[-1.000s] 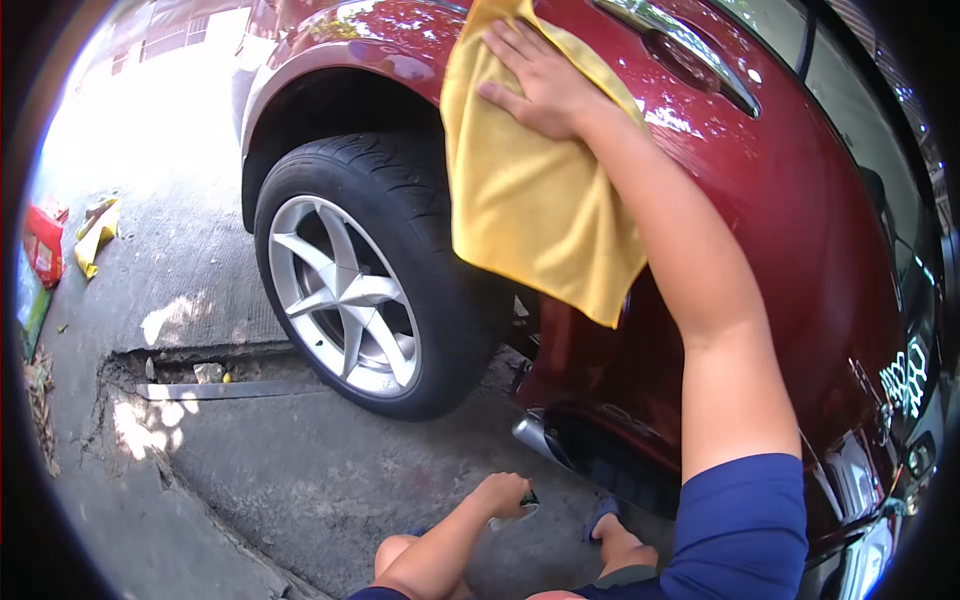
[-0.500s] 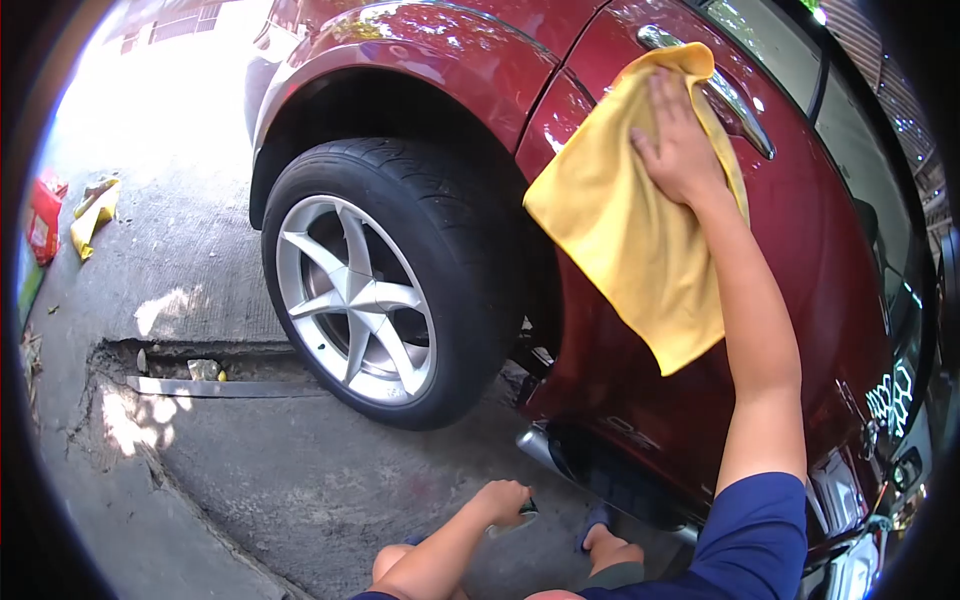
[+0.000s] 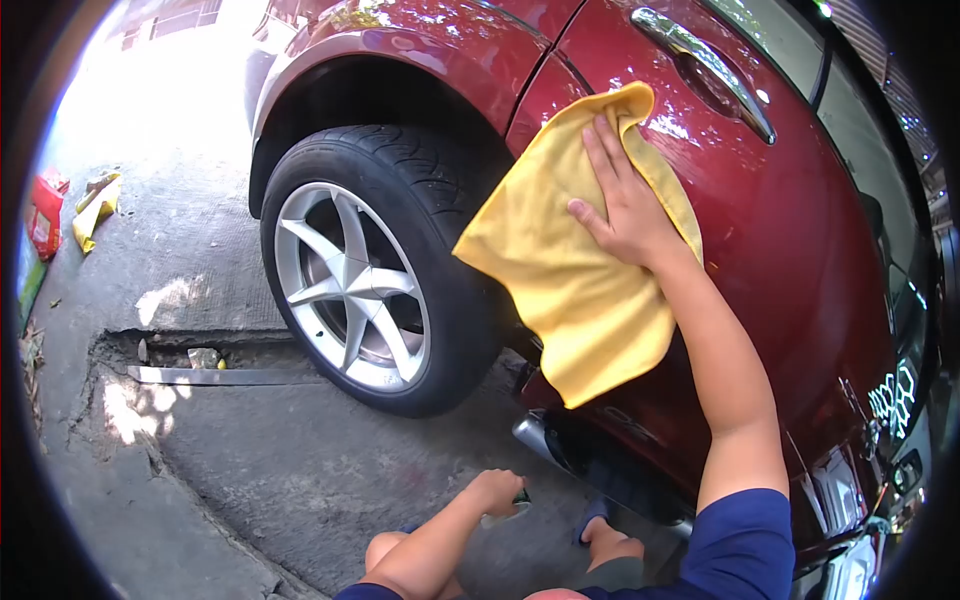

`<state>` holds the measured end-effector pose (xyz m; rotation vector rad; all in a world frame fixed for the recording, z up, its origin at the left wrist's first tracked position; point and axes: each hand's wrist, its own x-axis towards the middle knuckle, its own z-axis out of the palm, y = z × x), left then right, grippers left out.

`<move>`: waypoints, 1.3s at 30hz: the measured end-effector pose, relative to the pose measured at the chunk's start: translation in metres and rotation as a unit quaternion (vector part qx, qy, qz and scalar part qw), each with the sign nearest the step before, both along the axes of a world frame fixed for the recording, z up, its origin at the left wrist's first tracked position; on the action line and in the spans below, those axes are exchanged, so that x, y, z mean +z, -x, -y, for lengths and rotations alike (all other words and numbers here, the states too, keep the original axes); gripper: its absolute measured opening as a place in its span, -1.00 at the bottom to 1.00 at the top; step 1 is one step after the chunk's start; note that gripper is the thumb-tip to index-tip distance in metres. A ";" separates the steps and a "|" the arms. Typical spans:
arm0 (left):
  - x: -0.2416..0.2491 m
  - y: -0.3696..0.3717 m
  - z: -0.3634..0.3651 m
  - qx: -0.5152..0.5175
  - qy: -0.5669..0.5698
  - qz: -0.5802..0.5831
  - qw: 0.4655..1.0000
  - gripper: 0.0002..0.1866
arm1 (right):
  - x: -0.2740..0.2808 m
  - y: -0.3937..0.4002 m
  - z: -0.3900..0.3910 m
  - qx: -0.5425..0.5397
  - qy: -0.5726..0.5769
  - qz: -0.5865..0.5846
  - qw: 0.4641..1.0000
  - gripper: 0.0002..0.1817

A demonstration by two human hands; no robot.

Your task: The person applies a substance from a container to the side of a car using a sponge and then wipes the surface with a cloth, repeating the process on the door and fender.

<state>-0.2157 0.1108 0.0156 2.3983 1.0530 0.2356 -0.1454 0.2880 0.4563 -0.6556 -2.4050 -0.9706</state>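
Observation:
My right hand (image 3: 630,205) lies flat, fingers stretched out, on a yellow cloth (image 3: 575,270) that it presses against the dark red car door (image 3: 780,250). Below the palm the cloth hangs loose in folds, its lower corner near the sill. Just above and to the right is the chrome door handle (image 3: 705,72). Low in front of my body, my left hand (image 3: 497,492) is closed around a small dark green and clear object (image 3: 518,503), mostly hidden by the fingers; I cannot tell its kind.
The front wheel (image 3: 350,280), turned outward, stands left of the cloth. A side step (image 3: 600,465) runs under the door. In the concrete floor is a broken channel with a metal strip (image 3: 225,376). A red bag (image 3: 45,215) and a yellow wrapper (image 3: 95,210) lie at far left.
My right hand and the yellow cloth have moved left and down across the door, away from the handle, which now shows fully. My left hand stays nearly in place.

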 end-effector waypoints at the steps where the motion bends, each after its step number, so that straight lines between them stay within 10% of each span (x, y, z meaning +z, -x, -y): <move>1: -0.006 -0.002 0.002 -0.010 -0.002 -0.006 1.000 -0.56 | 0.001 -0.002 0.001 0.005 0.007 0.003 1.000 -0.07; 17: -0.030 -0.022 0.006 0.003 0.060 -0.029 0.998 -0.37 | 0.079 0.125 -0.097 -0.019 -0.093 -0.075 0.993 -0.08; 19: -0.026 -0.024 -0.013 0.023 0.058 -0.031 0.998 -0.46 | 0.056 0.130 -0.037 -0.211 -0.174 0.164 0.948 -0.01; 21: -0.022 -0.031 -0.030 0.031 0.089 -0.025 0.995 -0.42 | 0.002 0.108 -0.044 0.066 -0.012 -0.118 0.991 -0.13; 25: -0.055 -0.030 -0.039 0.066 0.134 0.092 0.984 -0.33 | -0.051 0.005 0.036 0.032 0.151 -0.162 0.975 -0.20; 31: 0.121 0.014 0.054 0.325 0.244 0.209 0.889 -0.31 | -0.163 -0.147 0.065 -0.014 0.221 0.052 0.974 -0.41; 35: 0.214 0.053 0.119 0.481 0.254 0.231 0.807 -0.29 | -0.088 -0.084 0.038 0.012 0.557 -0.078 0.827 -0.46; 39: 0.253 0.096 0.199 0.620 0.186 0.211 0.732 -0.28 | 0.007 0.014 -0.030 0.185 0.437 -0.062 0.878 -0.33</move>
